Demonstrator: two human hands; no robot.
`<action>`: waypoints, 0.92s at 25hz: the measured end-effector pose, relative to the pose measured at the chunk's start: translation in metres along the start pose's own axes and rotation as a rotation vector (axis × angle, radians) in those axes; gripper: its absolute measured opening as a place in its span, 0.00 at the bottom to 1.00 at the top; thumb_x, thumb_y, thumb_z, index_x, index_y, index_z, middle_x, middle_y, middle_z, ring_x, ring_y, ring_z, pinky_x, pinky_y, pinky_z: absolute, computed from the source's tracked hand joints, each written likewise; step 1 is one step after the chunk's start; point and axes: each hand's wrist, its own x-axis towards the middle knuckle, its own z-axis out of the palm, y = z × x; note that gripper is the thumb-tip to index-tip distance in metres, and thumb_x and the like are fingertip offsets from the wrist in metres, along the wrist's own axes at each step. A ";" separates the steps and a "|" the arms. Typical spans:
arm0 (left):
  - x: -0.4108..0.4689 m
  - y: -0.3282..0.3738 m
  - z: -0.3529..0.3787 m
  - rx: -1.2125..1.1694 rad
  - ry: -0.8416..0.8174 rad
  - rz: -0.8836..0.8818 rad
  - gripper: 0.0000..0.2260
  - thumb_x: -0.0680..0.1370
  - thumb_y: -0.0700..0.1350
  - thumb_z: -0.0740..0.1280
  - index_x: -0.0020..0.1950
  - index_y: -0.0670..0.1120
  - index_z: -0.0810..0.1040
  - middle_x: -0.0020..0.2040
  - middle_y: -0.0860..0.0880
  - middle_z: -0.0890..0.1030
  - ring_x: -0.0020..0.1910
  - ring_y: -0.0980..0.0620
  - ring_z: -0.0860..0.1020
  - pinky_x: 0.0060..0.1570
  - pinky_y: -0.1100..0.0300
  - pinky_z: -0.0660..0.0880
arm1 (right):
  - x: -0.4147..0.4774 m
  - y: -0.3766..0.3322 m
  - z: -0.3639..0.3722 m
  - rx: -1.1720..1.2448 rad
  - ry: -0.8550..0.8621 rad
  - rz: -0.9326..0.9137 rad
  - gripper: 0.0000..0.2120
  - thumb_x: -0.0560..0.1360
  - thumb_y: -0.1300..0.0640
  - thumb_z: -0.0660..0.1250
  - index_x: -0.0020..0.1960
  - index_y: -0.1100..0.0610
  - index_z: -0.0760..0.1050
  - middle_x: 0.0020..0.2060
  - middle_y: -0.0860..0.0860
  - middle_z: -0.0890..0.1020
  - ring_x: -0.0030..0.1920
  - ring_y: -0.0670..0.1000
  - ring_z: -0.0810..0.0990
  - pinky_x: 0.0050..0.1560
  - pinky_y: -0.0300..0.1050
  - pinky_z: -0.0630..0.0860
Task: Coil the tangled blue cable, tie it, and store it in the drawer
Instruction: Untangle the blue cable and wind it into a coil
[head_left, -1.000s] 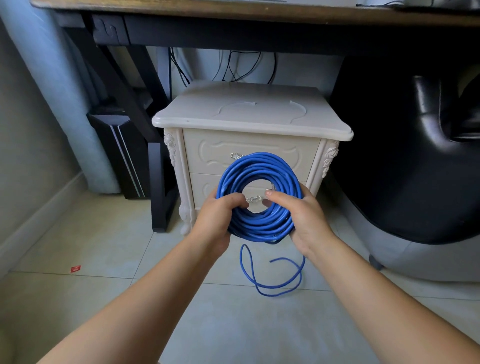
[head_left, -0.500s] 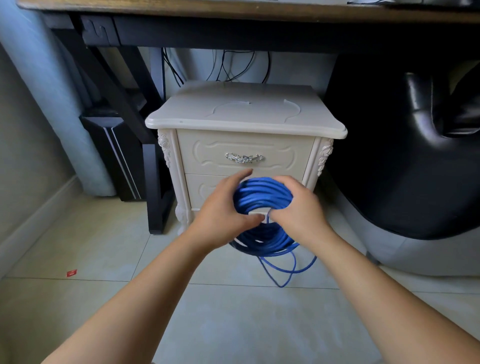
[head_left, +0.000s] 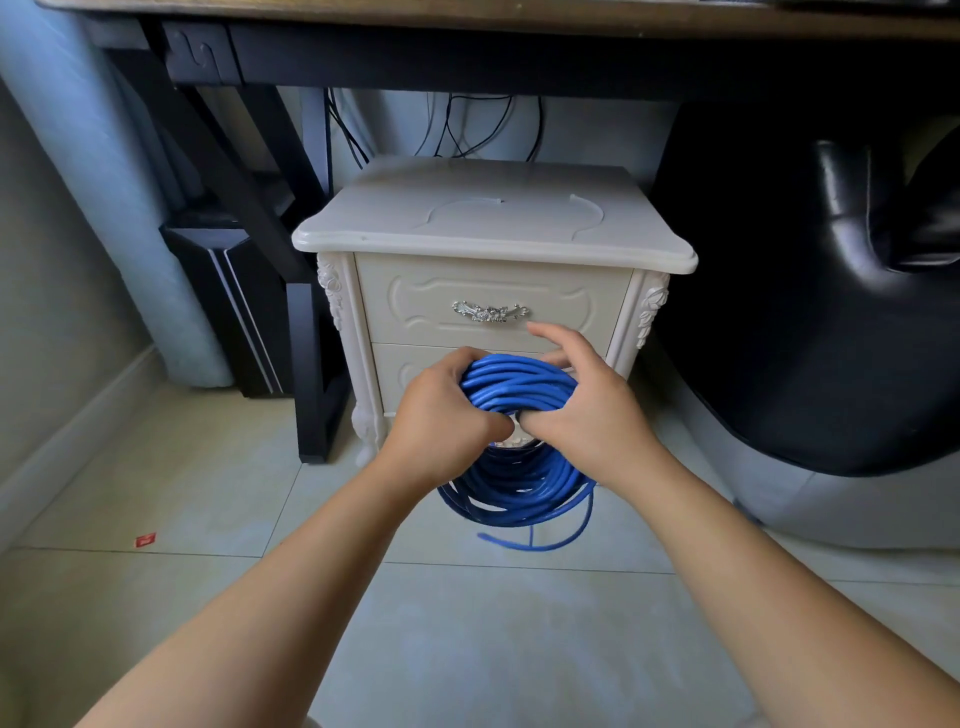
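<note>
A coil of blue cable (head_left: 519, 387) is held in front of a cream bedside cabinet (head_left: 493, 228), tilted almost flat with its near side hanging lower. My left hand (head_left: 441, 415) grips the coil's left side, fingers curled over the strands. My right hand (head_left: 582, 400) holds the right side with the thumb hooked into the middle, while its forefinger sticks out toward the top drawer (head_left: 493, 306). A loose cable end (head_left: 535, 543) dangles below the coil. Both drawers are closed; the top one has a silver handle (head_left: 489, 312).
The cabinet stands under a dark wooden desk (head_left: 467, 31) with black wires behind it. A black desk leg (head_left: 311, 374) and a dark case stand to the left, a black padded chair (head_left: 810, 312) to the right. A small red scrap (head_left: 146, 540) lies on the tiled floor.
The coil went from upright and facing me to tilted nearly flat and lower. Both hands shifted their hold on it, and the dangling end has been drawn up shorter.
</note>
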 end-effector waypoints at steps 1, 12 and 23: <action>0.001 0.000 0.000 -0.048 0.006 -0.035 0.18 0.65 0.32 0.71 0.49 0.51 0.77 0.35 0.55 0.81 0.30 0.58 0.77 0.32 0.65 0.73 | 0.001 0.001 -0.001 0.048 -0.003 0.030 0.34 0.66 0.61 0.74 0.65 0.36 0.70 0.51 0.42 0.78 0.45 0.41 0.80 0.47 0.34 0.76; 0.008 -0.010 0.001 -0.713 0.132 -0.374 0.18 0.63 0.33 0.69 0.52 0.42 0.76 0.34 0.46 0.73 0.36 0.46 0.73 0.40 0.52 0.72 | 0.007 0.023 0.014 0.743 0.053 0.298 0.34 0.63 0.63 0.78 0.67 0.48 0.72 0.53 0.51 0.84 0.55 0.53 0.83 0.62 0.54 0.77; 0.008 -0.014 0.002 -0.531 -0.012 -0.356 0.17 0.68 0.39 0.73 0.55 0.45 0.77 0.45 0.46 0.80 0.42 0.49 0.80 0.46 0.54 0.76 | 0.006 0.020 0.002 0.453 0.182 0.304 0.17 0.65 0.65 0.71 0.49 0.48 0.76 0.35 0.45 0.79 0.36 0.50 0.78 0.38 0.44 0.74</action>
